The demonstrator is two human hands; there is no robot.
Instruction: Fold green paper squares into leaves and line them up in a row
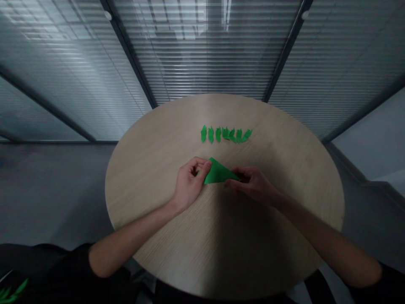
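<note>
A folded piece of green paper (pixel 219 172), roughly triangular, is held just above the middle of the table. My left hand (pixel 189 182) pinches its left side, with the thumb on top and the fingers curled beneath. At the pointed right end, my right hand (pixel 253 184) has thumb and fingers closed around the tip, partly hiding it. Beyond both hands, several small green paper leaf shapes (pixel 218 134) lie in a row, a few of them touching or overlapping.
The round wooden table (pixel 148 169) has a curved edge on all sides. Behind it stand glass panels with blinds (pixel 215 71) between dark frames. A sprig of green leaves (pixel 14 292) shows at the lower left corner. Shadow falls over the table's near right part.
</note>
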